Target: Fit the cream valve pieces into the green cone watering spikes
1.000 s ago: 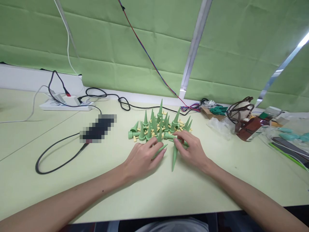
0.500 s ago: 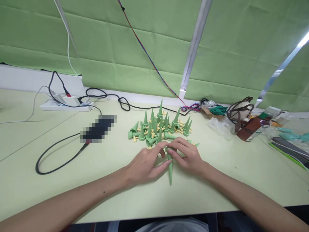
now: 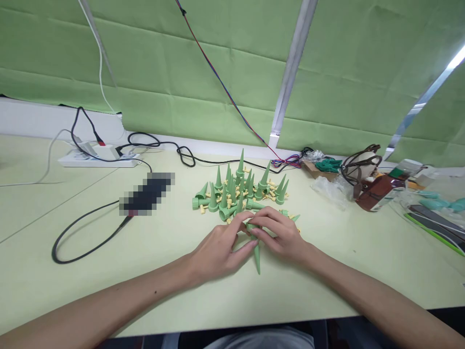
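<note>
Green cone sits low over the table between the two hands, its long axis running near to far, with the tip toward the person and the wide end away. The left hand and right hand meet at that wide end, fingers curled and pinching it, both equally near. Only this one cone is held. Just beyond stands one pile of cones, well over a dozen, mixed with yellow pieces too jumbled to count. Farther back lies one power strip.

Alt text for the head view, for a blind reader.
The left hand and right hand hold one green cone, tip toward the person, on a green table. A pile of such cones sits behind; a power strip lies left.
</note>
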`<state>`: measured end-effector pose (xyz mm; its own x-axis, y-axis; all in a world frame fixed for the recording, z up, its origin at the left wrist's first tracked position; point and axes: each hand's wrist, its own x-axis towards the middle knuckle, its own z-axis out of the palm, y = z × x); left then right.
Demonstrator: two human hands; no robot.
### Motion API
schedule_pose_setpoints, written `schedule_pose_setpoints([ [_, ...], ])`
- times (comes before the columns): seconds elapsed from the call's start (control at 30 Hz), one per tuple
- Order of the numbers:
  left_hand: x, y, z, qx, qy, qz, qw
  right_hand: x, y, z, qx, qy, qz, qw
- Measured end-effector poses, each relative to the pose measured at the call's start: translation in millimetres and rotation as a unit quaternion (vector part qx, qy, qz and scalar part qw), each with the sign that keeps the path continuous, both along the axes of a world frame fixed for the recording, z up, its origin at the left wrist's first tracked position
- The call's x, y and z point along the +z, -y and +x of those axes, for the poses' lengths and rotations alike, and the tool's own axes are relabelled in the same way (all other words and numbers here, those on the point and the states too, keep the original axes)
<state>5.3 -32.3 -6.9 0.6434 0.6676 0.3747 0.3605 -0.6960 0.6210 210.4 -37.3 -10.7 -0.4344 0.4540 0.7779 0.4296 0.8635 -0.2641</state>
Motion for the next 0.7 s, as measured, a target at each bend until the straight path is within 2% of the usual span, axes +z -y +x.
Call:
schedule_pose_setpoints([
  [0.37, 0.4, 0, 3, 0.007, 0.09, -0.109, 0.99, 2.3, 0, 0, -0.014, -0.019, 0.016, 1.0],
  [0.6, 1.8, -1, 3, -0.001, 0.12, -0.054, 0.991, 7.9, 5, -3, -0.029, -0.076, 0.043, 0.996],
  [0.7, 2.2, 0, 4, 0.016, 0.127, -0.025, 0.991, 10.3, 3, 1, -0.06, -0.111, 0.048, 0.991],
])
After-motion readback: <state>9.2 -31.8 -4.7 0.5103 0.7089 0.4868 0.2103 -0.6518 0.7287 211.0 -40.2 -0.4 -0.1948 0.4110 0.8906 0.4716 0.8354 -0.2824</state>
